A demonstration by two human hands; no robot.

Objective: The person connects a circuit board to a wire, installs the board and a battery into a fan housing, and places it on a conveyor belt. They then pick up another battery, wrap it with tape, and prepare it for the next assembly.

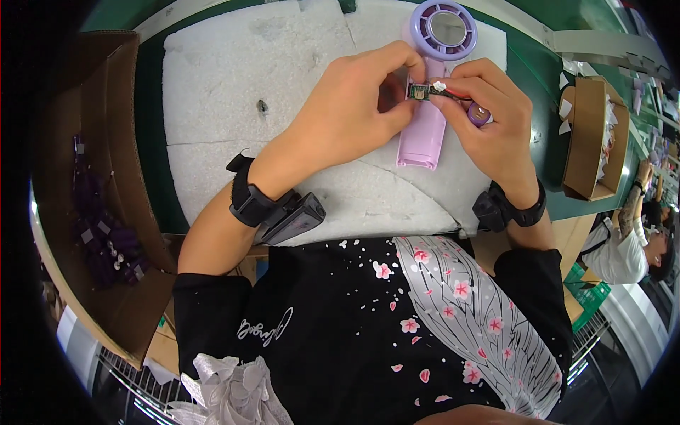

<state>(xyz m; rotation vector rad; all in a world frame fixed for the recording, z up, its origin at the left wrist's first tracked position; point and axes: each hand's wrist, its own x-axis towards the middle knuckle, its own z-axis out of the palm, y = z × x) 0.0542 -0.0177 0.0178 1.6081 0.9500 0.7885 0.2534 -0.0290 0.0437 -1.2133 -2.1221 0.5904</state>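
Note:
A lavender handheld fan [422,134] lies with its handle toward me and its round head [411,32] at the far end. Its handle is an opened shell, and a small green circuit board [419,92] sits across it. My left hand [354,99] is closed on the fan, thumb and fingertips at the board's left side. In my right hand [496,106] is a purple cylindrical battery [479,114], tucked among the curled fingers. The right thumb and index finger pinch at red and black wires near a white plug [440,86]; their exact contact is partly hidden.
White foam sheeting [234,85] covers the green bench [552,170]. On the left stands a deep cardboard box [134,212] with purple cylindrical parts [106,241]. A smaller cardboard box [591,134] stands at the right. Another person [616,248] is farther right.

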